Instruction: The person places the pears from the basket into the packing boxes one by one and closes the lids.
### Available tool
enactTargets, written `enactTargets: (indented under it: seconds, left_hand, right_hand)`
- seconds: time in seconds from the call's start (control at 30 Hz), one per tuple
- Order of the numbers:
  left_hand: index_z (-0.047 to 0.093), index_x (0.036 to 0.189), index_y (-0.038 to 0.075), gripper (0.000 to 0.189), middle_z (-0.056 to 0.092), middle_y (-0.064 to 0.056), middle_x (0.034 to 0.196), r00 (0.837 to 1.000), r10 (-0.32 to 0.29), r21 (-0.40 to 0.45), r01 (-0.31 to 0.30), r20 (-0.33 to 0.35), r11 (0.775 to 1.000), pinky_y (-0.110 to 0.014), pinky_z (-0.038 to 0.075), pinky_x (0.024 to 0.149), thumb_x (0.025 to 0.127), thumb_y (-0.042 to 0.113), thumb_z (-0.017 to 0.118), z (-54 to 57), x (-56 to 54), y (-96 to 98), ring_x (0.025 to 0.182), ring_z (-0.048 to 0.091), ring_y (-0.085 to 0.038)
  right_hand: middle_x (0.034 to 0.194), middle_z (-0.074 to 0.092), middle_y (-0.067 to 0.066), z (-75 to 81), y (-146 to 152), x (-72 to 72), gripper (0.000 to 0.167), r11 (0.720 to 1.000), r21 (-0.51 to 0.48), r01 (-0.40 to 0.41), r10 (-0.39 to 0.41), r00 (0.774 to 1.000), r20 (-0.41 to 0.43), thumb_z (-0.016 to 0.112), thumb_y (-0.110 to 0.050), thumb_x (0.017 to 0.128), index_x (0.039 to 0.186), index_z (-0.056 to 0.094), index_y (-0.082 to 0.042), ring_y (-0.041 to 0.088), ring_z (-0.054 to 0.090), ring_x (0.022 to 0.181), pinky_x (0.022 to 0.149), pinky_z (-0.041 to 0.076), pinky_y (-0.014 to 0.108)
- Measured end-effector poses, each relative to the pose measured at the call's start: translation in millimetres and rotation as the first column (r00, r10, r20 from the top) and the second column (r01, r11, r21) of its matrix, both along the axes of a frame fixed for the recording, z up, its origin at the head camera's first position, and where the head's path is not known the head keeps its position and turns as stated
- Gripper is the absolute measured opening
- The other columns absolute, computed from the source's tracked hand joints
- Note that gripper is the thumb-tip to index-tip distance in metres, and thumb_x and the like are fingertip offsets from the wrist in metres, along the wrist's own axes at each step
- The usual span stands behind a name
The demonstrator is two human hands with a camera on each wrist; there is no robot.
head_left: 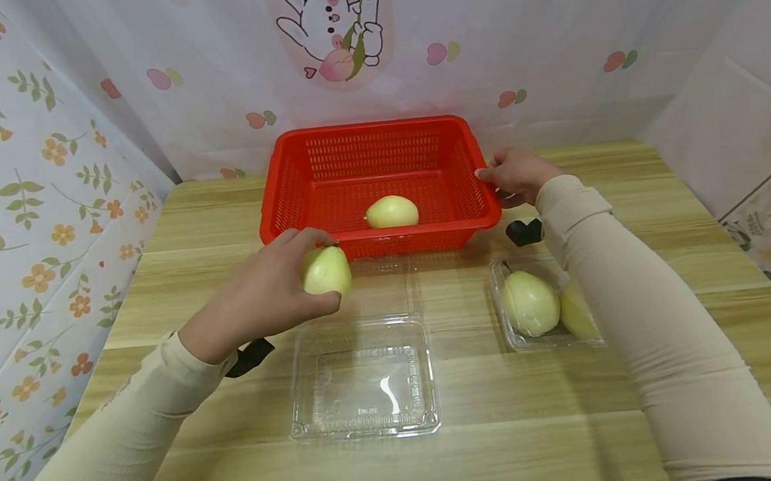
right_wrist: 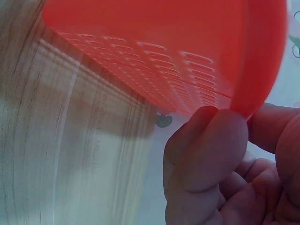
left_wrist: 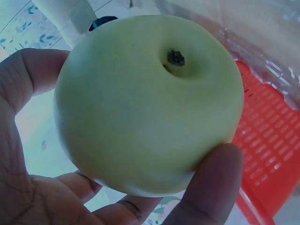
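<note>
My left hand [head_left: 272, 290] grips a pale green-yellow pear [left_wrist: 140, 108] between thumb and fingers, in front of the red basket's near left side. The pear's dark stem end faces the left wrist camera. With thumb and curled fingers my right hand [head_left: 521, 173] pinches the right rim of the red plastic basket [head_left: 386, 242], also seen close in the right wrist view. Another pear [head_left: 392, 212] lies inside the basket near its front wall. Below the left hand a clear plastic clamshell box [head_left: 365, 386] lies open on the table, its lid folded out toward the basket.
A second clear box [head_left: 512, 340] holding pears [head_left: 531, 304] stands on the right, partly hidden by my right forearm. Everything rests on a wood-grain table [head_left: 503, 446]. A printed curtain [head_left: 548, 47] hangs behind the basket, and a floral cloth [head_left: 29, 228] hangs at the left.
</note>
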State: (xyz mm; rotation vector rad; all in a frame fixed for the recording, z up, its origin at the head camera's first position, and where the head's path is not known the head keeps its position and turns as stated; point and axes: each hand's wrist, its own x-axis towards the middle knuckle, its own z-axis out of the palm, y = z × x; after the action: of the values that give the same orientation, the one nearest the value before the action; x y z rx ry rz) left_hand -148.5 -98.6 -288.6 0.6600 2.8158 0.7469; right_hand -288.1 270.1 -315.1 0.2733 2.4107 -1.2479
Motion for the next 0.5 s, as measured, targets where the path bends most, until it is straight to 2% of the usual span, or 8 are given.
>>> enactTargets:
  seconds: [0.3, 0.5]
  left_hand:
    - [0.056, 0.120, 0.014, 0.051, 0.056, -0.003, 0.106, 0.999, -0.041, 0.008, 0.041, -0.018, 0.999, -0.032, 0.048, 0.063, 0.074, 0.028, 0.073, -12.5, 16.2, -3.3, 0.083, 0.055, -0.021]
    - [0.056, 0.121, 0.016, 0.051, 0.055, -0.002, 0.102, 0.999, -0.047, 0.012, 0.047, 0.000, 0.999, -0.031, 0.048, 0.059, 0.074, 0.028, 0.072, -18.6, 24.4, -2.9, 0.076, 0.055, -0.018]
  right_hand:
    - [0.104, 0.062, 0.015, 1.0, -1.4, 0.9, 0.023, 1.000, 0.000, -0.002, 0.002, 1.000, 0.001, 0.054, -0.025, 0.103, 0.104, 0.045, -0.004, 0.024, 0.066, 0.079, 0.070, 0.058, 0.034]
    - [0.104, 0.062, 0.015, 1.5, -2.5, 1.7, 0.022, 1.000, 0.003, 0.001, -0.001, 1.000, -0.003, 0.053, -0.024, 0.103, 0.103, 0.045, -0.004, 0.024, 0.066, 0.078, 0.070, 0.058, 0.034]
